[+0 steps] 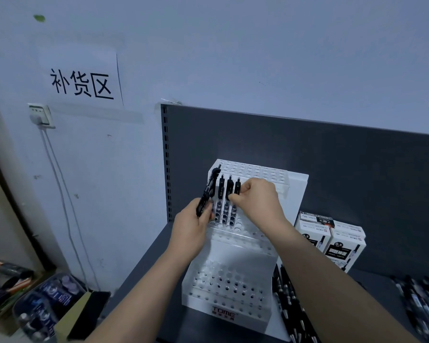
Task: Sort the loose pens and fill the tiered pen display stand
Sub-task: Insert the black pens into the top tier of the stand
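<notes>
A white tiered pen display stand [223, 290] with rows of round holes stands on a dark grey shelf. Three black pens [221, 191] stand upright in holes of its middle tier. My left hand [192, 230] grips a small bunch of black pens [207, 194] that tilts up to the right, just left of the standing ones. My right hand [258, 196] pinches the rightmost standing pen [237, 188] between thumb and fingers. Loose black pens [290, 305] lie on the shelf to the right of the stand.
Two white pen boxes [332, 241] stand at the right behind the loose pens, and more pens [421, 300] lie at the far right. A dark back panel [344, 164] rises behind the stand. Left of the shelf, low down, are bottle packs [42, 303] and cardboard.
</notes>
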The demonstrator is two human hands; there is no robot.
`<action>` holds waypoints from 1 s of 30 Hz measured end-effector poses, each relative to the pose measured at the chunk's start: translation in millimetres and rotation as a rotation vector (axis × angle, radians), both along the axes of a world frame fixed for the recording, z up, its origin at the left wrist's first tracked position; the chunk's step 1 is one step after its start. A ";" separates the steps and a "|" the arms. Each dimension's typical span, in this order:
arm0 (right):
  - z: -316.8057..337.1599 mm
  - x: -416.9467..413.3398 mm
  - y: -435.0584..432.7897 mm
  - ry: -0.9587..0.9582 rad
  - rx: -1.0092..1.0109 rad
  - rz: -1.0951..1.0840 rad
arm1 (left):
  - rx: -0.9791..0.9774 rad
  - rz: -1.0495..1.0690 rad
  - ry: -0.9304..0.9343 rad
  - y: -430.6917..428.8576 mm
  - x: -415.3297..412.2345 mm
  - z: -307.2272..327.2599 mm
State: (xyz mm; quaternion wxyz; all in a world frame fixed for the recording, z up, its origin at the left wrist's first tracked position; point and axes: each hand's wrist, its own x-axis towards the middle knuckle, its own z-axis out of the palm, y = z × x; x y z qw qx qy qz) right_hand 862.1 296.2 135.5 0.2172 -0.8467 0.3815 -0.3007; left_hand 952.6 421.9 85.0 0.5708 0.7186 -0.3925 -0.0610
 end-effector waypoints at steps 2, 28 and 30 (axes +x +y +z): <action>4.1 -7.3 3.5 -0.088 0.041 0.037 | 0.012 -0.043 -0.060 0.8 -2.9 2.7; 14.7 -30.9 -8.3 -0.095 -0.026 0.187 | 0.012 0.016 0.049 5.8 -11.7 8.1; 12.4 -28.1 -6.3 -0.021 -0.020 0.201 | 0.014 0.021 0.051 5.6 -10.8 6.7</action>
